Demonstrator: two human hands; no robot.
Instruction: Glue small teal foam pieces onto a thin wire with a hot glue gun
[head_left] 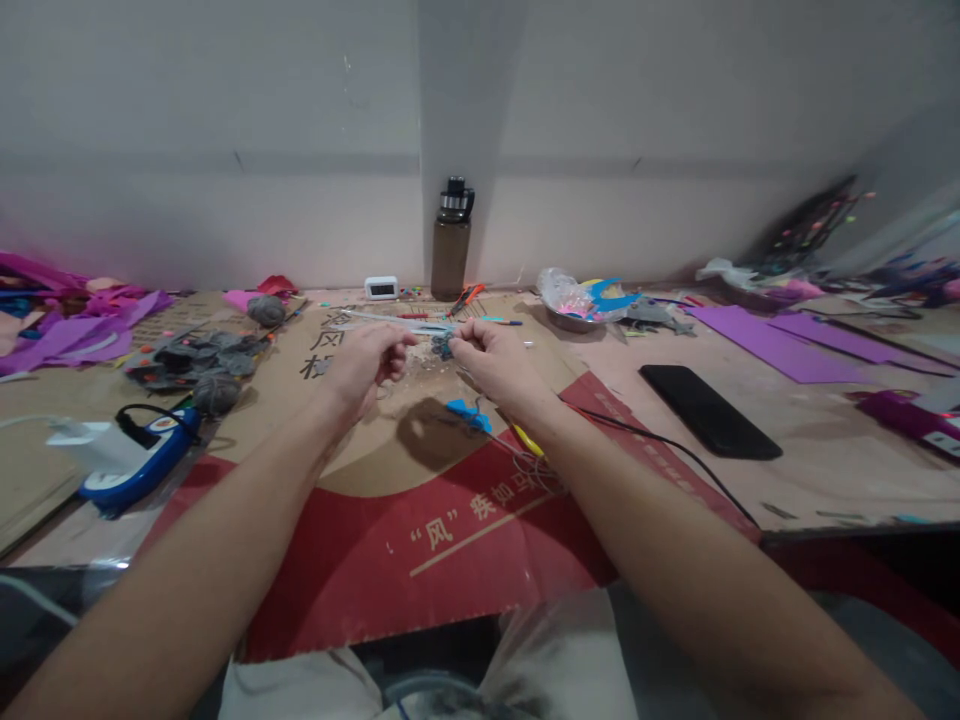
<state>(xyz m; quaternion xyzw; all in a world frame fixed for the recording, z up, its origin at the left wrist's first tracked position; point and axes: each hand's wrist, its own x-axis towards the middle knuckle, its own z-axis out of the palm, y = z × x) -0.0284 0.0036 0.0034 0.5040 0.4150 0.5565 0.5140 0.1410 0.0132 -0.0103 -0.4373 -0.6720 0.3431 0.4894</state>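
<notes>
Both my hands are raised over the cardboard sheet [360,465], a short gap apart. My right hand [491,358] pinches a small dark blue-grey piece [442,346] at its fingertips; its exact kind is too small to tell. My left hand [375,365] has its fingers curled together, and whatever it may hold is too fine to make out. Below the hands lies a bright blue scrap [470,414], beside loose grey yarn [534,468]. A yellow-handled tool [527,440] is partly hidden by my right forearm.
Behind the hands stand a bottle [450,250] and a small white clock [381,288]. A metal bowl [581,320] of craft bits and a black phone [709,412] are on the right. Leftward are a blue power strip [142,465], a grey yarn ball [216,394] and purple sheets [82,335].
</notes>
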